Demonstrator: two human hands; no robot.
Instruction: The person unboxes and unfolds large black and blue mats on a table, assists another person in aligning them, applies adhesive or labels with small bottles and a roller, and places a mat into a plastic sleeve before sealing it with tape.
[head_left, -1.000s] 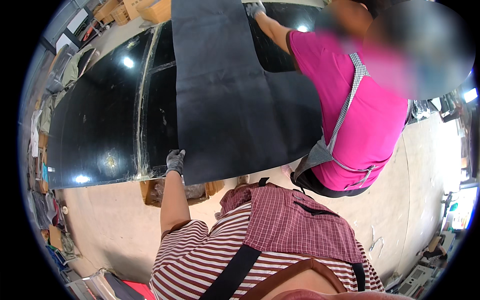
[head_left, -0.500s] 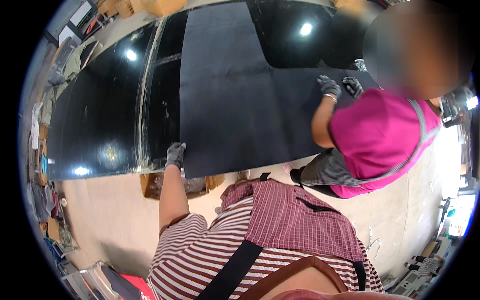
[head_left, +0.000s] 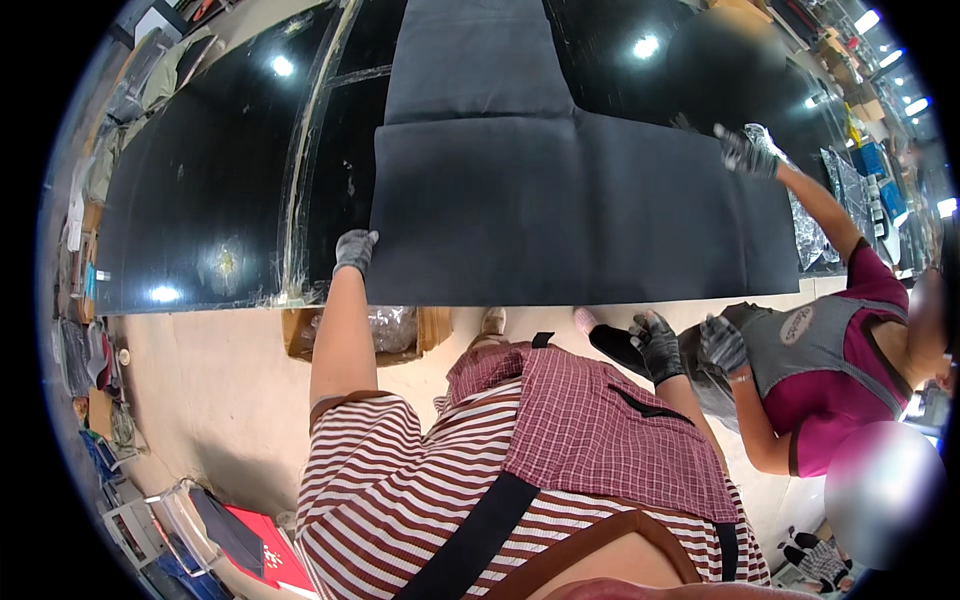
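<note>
A large sheet of dark, matte, leather-like material (head_left: 480, 210) lies over a glossy black table, with a crease running across it. My left hand (head_left: 355, 252), in a grey glove, is at the sheet's left edge near the front corner. Its fingers are closed at that edge, the thumb toward the sheet. My right hand (head_left: 657, 348), also gloved, is off the table's front edge, just below the sheet. Its fingers are loosely curled and apart, with nothing visible in them.
Close on my right stands a co-worker; one gloved hand (head_left: 745, 155) reaches over the sheet's far right part, the other (head_left: 725, 347) is beside my right hand. Crumpled clear plastic (head_left: 808, 225) lies at the table's right. An open cardboard box (head_left: 435, 330) stands below the front edge.
The co-worker has straightened back from the table to the right. My right hand has come into view. A crease now shows across the sheet, and my left hand stays at its left edge.
</note>
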